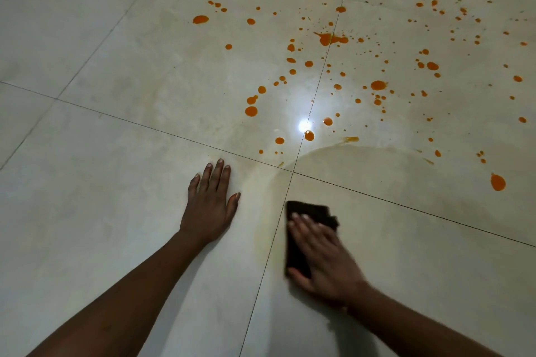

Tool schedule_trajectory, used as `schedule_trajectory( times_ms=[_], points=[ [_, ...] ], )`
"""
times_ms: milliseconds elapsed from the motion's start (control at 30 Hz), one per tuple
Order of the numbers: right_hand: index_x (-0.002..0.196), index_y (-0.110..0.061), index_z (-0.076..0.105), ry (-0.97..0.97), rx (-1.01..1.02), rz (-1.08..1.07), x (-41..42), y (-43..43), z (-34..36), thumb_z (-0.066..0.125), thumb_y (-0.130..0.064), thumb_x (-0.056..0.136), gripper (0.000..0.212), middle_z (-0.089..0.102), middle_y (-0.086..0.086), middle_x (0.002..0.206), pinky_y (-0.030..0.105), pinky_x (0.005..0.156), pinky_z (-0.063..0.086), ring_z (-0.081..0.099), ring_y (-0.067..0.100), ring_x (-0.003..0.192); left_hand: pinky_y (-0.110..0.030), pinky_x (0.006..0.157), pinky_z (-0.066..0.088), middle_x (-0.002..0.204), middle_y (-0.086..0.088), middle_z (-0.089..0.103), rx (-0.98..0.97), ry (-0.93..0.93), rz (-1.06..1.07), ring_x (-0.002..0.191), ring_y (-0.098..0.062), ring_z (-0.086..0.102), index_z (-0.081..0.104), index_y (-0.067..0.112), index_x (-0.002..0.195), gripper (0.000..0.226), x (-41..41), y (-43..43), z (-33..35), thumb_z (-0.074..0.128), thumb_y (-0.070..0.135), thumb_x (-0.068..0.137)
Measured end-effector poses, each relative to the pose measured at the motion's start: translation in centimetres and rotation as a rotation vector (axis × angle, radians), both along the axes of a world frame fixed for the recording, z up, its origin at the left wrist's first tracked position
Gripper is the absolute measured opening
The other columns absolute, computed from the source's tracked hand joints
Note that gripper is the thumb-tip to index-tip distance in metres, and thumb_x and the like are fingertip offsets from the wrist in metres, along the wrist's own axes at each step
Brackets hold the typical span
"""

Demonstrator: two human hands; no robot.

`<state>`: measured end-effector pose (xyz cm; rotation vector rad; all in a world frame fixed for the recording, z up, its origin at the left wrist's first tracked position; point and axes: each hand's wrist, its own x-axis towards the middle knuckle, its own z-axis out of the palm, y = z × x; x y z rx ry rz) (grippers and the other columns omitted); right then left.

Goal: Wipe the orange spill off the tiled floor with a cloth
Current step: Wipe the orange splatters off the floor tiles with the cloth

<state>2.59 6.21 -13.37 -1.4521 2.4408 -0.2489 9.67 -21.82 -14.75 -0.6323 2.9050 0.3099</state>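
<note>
- Orange spill (330, 38) spatters the far and right tiles of the pale tiled floor (116, 182), droplets running to the right edge of the view.
- Dark cloth (307, 210) sits just right of a grout line (273, 240), short of the nearest droplets, pressed under the blurred right hand (324, 255), fingers flat.
- Left hand (210, 206) rests spread on bare tile, holding nothing; bare tile stretches leftward.

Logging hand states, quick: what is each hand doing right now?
Left hand: open, flat on the tiled floor, holding nothing.
Right hand: open, pressing the dark cloth flat on the floor.
</note>
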Motion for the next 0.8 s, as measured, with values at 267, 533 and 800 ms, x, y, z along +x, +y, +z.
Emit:
schedule_trajectory(
  times_ms=[267, 533, 800],
  points=[
    [0.156, -0.011, 0.018, -0.037, -0.001, -0.172, -1.1, -9.0, -0.8, 0.047, -0.055, 0.089, 0.085, 0.013, 0.008, 0.164, 0.042, 0.122, 0.015, 0.009, 0.023, 0.152, -0.046, 0.118, 0.016, 0.162, -0.007, 0.015, -0.018, 0.021, 0.006, 0.149, -0.026, 0.014, 0.021, 0.012, 0.153, 0.068, 0.1, 0.0, -0.2, 0.018, 0.05, 0.096],
    [0.157, -0.009, 0.013, 0.002, 0.043, -0.54, -7.3, -5.6, 0.3, 0.044, -0.051, 0.094, 0.082, 0.007, 0.008, 0.165, 0.041, 0.122, 0.011, 0.003, 0.022, 0.153, -0.046, 0.119, 0.016, 0.162, -0.008, 0.015, -0.024, 0.009, -0.003, 0.149, -0.027, 0.015, 0.02, 0.012, 0.153, 0.068, 0.0, 0.2, 0.1, 0.016, 0.049, 0.096],
    [0.156, -0.009, 0.018, 0.019, 0.05, -0.194, -7.2, -4.9, -0.2, 0.051, -0.049, 0.093, 0.081, 0.013, 0.009, 0.164, 0.045, 0.12, 0.017, 0.01, 0.024, 0.152, -0.048, 0.118, 0.018, 0.161, -0.01, 0.019, -0.013, -0.005, 0.0, 0.147, -0.03, 0.019, 0.024, 0.01, 0.152, 0.069, -0.2, 0.2, 0.5, 0.018, 0.048, 0.095]
  ],
)
